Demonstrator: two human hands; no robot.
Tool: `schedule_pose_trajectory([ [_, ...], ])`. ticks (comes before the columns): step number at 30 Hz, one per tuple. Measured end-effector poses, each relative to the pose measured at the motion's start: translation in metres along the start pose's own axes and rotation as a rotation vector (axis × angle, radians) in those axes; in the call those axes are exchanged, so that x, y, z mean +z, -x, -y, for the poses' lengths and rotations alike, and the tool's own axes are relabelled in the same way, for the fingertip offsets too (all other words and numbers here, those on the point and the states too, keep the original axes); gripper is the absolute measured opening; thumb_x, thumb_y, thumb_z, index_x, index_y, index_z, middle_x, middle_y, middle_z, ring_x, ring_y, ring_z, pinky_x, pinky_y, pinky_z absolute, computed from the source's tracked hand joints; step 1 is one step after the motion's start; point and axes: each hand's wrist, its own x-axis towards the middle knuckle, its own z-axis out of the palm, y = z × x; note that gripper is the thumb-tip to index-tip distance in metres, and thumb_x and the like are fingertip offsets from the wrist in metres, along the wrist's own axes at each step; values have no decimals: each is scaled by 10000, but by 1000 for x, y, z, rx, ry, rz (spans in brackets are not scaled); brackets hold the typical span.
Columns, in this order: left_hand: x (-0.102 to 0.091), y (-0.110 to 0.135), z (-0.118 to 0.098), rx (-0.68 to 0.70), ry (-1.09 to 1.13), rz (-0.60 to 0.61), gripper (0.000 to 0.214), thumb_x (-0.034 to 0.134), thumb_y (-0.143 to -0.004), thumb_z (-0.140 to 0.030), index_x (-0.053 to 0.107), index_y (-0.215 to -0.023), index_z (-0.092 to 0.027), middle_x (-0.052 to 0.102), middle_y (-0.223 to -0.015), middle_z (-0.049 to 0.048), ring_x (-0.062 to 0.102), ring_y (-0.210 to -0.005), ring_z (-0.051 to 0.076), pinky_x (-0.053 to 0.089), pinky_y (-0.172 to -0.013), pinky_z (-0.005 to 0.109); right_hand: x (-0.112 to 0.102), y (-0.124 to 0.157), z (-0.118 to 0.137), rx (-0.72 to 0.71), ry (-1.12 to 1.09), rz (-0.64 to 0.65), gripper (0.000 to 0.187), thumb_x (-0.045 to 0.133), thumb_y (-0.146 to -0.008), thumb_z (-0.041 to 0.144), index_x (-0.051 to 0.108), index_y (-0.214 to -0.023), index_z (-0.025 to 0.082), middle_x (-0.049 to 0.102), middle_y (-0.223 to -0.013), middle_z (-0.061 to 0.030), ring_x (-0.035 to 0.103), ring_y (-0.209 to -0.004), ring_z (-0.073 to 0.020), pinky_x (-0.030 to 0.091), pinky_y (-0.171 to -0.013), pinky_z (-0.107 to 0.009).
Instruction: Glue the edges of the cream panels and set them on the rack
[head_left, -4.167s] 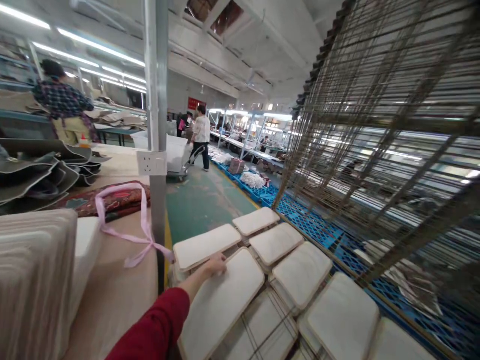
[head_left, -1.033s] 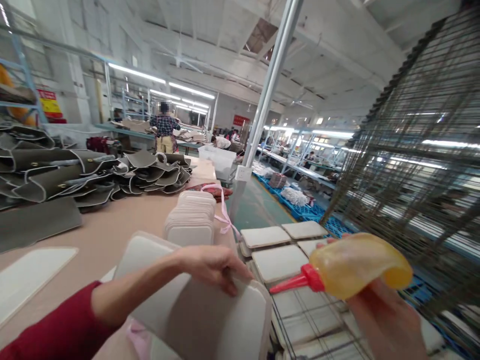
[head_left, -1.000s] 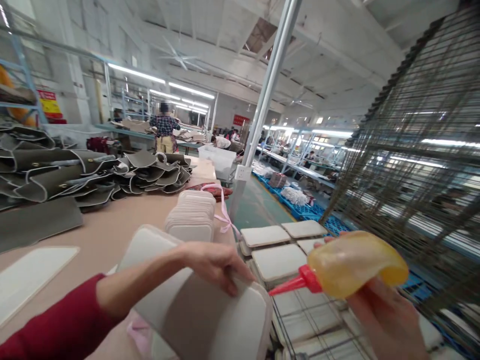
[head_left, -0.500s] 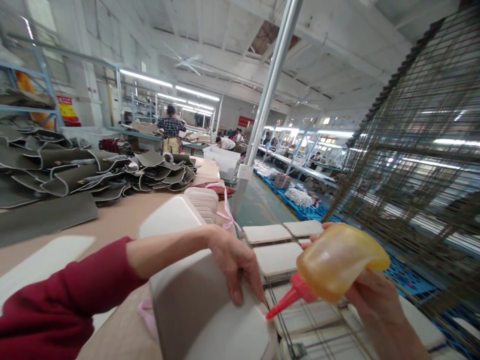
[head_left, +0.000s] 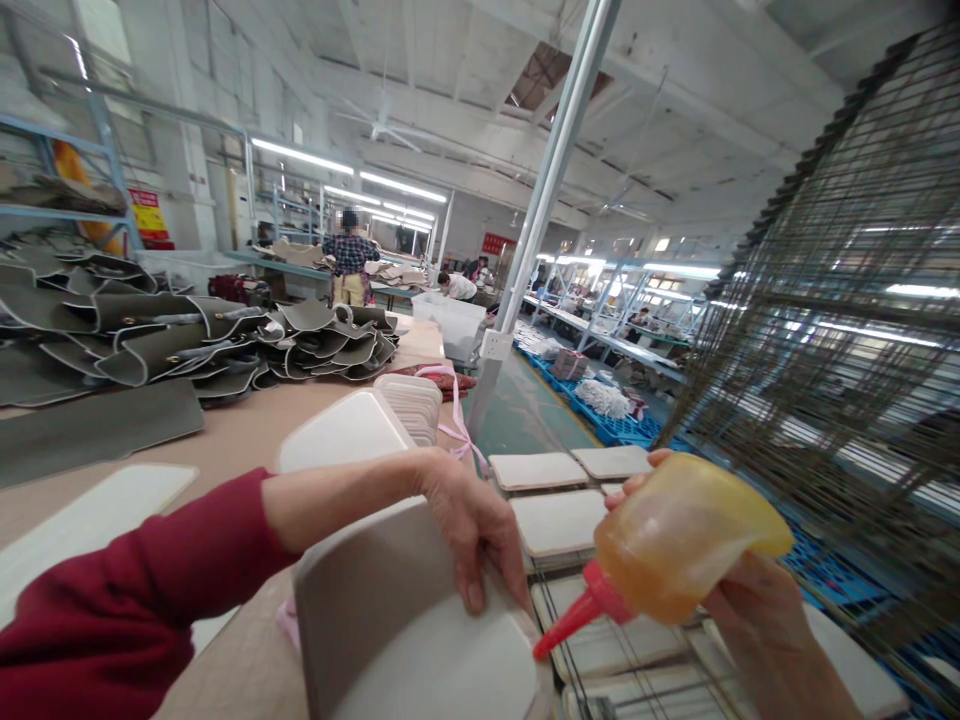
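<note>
My right hand [head_left: 757,610] is wrapped round a yellow, translucent squeeze bottle [head_left: 675,545] with amber liquid inside. Its red nozzle [head_left: 574,620] points down to the left, with the tip at the right edge of a pale rounded panel [head_left: 427,650]. My left hand [head_left: 476,530] grips that panel near its upper right edge, thumb on its face and fingers over the far side. Whether one panel or several lie together in this grip, I cannot tell. Beside it, more off-white panels [head_left: 555,522] lie in rows on a wire rack [head_left: 574,655].
A stack of rounded panels [head_left: 412,405] stands on the brown tabletop [head_left: 247,425], behind my left forearm. Grey-green pieces with white edges [head_left: 187,335] are heaped at the left. A metal post [head_left: 525,240] rises ahead; tall wire racks [head_left: 832,260] stand at the right. A person [head_left: 349,260] stands farther back.
The nozzle tip has slid slightly down along the panel's edge, and the bottle has moved a little down and right. My left hand keeps its grip.
</note>
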Motion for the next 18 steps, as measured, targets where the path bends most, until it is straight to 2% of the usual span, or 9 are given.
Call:
schedule_pose_trajectory([
  [3,-2,2,1,2,11,5,453,841,-475,-280,741,-864,-70,699,-806,9,621,-1009,266,429,-921,254,4,0,0,4,-14,-18,753,883,-393,444,601,-1074,291,661,-914,-36,646,-824,-277,551,-698,-389],
  [7,-6,7,3,25,-8,-1,447,807,-537,-221,726,-946,-59,705,-850,14,600,-1058,262,402,-954,248,5,0,-3,-12,-14,-64,814,885,-397,448,573,-1131,283,667,-945,-31,648,-844,-264,553,-726,-371],
  [13,-10,20,6,2,9,-70,484,801,-558,-234,713,-997,-49,707,-850,14,624,-1010,249,438,-907,231,11,5,-1,6,-6,-113,689,879,-401,465,633,-1022,296,670,-917,-22,645,-830,-276,564,-690,-372],
  [16,-10,28,7,-13,17,-112,542,799,-573,-256,691,-1064,-53,708,-865,19,633,-987,249,462,-879,236,5,7,-5,-9,11,-157,721,858,-455,440,584,-1114,331,668,-997,-26,634,-915,-294,549,-772,-411],
  [18,-10,33,8,-22,11,-159,594,802,-576,-282,671,-1109,-55,707,-884,20,629,-992,251,458,-888,244,-5,10,-14,-56,69,-178,699,808,-548,434,544,-1185,323,656,-1060,-46,615,-984,-303,530,-834,-440],
])
